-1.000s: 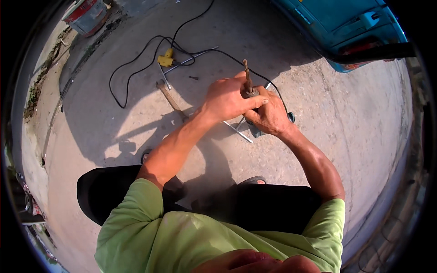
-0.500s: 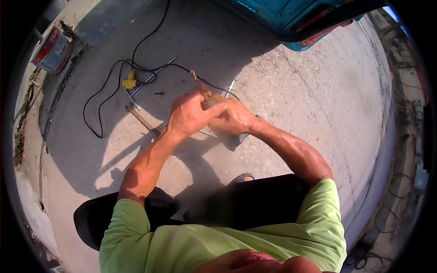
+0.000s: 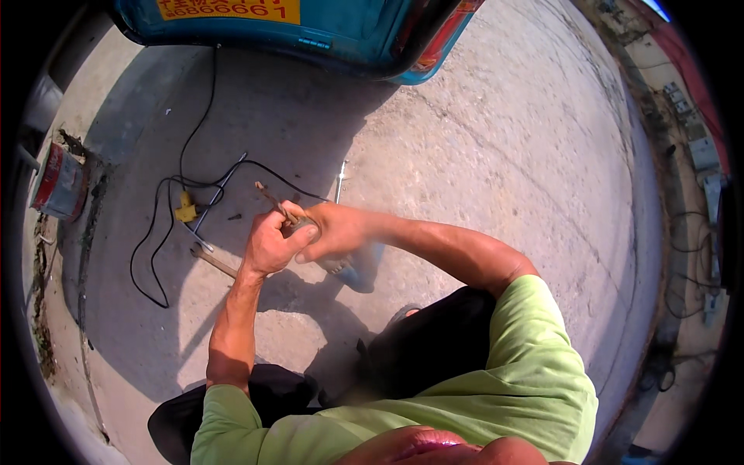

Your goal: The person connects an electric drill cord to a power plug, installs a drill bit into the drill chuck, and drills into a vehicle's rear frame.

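Note:
My left hand [image 3: 271, 242] is closed around a brown, twisted, rope-like piece [image 3: 271, 198], whose thin end sticks out past the fingers. Pressed against it, my right hand [image 3: 333, 231] has its fingers bent; a small grey rounded part [image 3: 304, 226] shows between the two hands. What the right fingers grip is mostly hidden. Below the right wrist a blue object [image 3: 358, 273] is partly covered and blurred. A bright metal rod [image 3: 341, 177] lies on the ground just beyond my right hand.
On the concrete to the left lie an open-end wrench [image 3: 215, 262], crossed metal bars [image 3: 221, 191], a yellow plug block [image 3: 185, 208], a black cable [image 3: 203, 132] and a small bolt [image 3: 235, 218]. A red-and-grey bucket [image 3: 60, 184] stands far left. A blue vehicle [image 3: 349, 35] overhangs the far side.
The view has shifted, bringing more of the blue vehicle in. My hands remain together, slightly turned; the grey rounded part and more of the blue object now show.

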A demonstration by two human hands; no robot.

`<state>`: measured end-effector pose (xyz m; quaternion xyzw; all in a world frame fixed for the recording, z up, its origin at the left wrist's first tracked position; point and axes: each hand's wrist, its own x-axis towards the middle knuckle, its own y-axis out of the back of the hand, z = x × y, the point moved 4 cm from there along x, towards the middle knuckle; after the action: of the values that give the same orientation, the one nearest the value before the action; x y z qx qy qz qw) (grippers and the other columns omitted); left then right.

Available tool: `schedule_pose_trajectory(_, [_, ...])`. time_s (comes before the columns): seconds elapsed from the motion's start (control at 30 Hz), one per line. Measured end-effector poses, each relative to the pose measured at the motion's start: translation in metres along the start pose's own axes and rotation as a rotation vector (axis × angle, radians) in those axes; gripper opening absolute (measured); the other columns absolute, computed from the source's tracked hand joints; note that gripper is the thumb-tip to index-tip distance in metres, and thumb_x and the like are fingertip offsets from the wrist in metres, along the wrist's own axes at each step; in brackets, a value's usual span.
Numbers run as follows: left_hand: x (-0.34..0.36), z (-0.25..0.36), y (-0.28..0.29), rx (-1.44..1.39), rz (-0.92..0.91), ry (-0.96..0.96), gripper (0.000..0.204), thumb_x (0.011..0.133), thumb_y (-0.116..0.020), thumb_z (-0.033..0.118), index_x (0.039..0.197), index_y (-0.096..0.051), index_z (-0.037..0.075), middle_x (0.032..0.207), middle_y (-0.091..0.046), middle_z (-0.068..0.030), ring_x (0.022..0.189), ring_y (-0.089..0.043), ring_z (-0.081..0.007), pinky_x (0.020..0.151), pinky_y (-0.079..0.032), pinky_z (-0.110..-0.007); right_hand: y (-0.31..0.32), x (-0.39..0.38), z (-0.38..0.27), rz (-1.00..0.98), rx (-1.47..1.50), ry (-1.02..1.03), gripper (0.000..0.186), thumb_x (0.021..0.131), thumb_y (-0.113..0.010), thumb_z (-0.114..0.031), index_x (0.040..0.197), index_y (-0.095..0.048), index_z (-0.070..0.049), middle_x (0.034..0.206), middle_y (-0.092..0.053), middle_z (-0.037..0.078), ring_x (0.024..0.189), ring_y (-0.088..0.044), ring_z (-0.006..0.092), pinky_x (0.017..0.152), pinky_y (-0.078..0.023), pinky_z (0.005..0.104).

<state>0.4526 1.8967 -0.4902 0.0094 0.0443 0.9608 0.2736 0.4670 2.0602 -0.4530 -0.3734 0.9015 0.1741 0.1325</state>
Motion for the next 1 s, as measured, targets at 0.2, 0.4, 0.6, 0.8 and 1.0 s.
schedule_pose_trajectory(0.2, [-0.004,0.032,-0.013,0.521,0.154,-0.186,0.034,0.078,-0.085,0.031,0.083,-0.066,0.003,0.070,-0.063,-0.0113,0.060,-0.062,-0.0298,0.059,-0.052,-0.038,-0.019,0.018,0.047,0.255,-0.197,0.225,0.060,0.072,-0.080,-0.048,0.110,-0.063,-0.004,0.100,-0.069,0.022,0.096,-0.066,0.0446,0.086,-0.053,0.0520])
schedule_pose_trajectory(0.4, [-0.004,0.054,-0.006,0.655,0.345,-0.143,0.039,0.077,-0.083,0.037,0.083,-0.066,0.003,0.078,-0.064,-0.0103,0.075,-0.065,-0.0295,0.073,-0.052,-0.041,-0.024,0.027,0.036,0.403,-0.298,0.137,0.045,0.081,-0.072,-0.042,0.102,-0.064,-0.003,0.093,-0.069,0.020,0.092,-0.067,0.0420,0.082,-0.053,0.0506])
schedule_pose_trajectory(0.6, [0.003,0.058,-0.006,0.830,0.251,0.010,0.048,0.075,-0.078,0.052,0.078,-0.068,0.005,0.076,-0.066,-0.0097,0.079,-0.063,-0.0294,0.083,-0.041,-0.042,-0.026,0.032,0.054,0.409,-0.397,0.110,0.046,0.081,-0.072,-0.044,0.092,-0.064,-0.001,0.092,-0.070,0.021,0.090,-0.069,0.0424,0.078,-0.054,0.0501])
schedule_pose_trajectory(0.8, [0.008,0.050,0.002,0.838,0.041,-0.049,0.047,0.075,-0.076,0.050,0.066,-0.065,0.005,0.063,-0.061,-0.0079,0.062,-0.058,-0.0296,0.076,-0.042,-0.042,-0.021,0.024,0.046,0.421,-0.406,0.046,0.050,0.074,-0.082,-0.043,0.091,-0.066,0.001,0.089,-0.071,0.024,0.088,-0.070,0.0427,0.077,-0.056,0.0478])
schedule_pose_trajectory(1.0, [0.001,0.043,0.011,0.577,-0.112,-0.250,0.050,0.074,-0.075,0.047,0.057,-0.058,0.003,0.058,-0.055,-0.0096,0.055,-0.052,-0.0276,0.059,-0.041,-0.040,-0.039,0.011,0.020,-0.094,0.104,-0.041,0.034,0.076,-0.079,-0.027,0.098,-0.075,-0.001,0.091,-0.076,0.011,0.086,-0.072,0.0213,0.080,-0.056,0.0366])
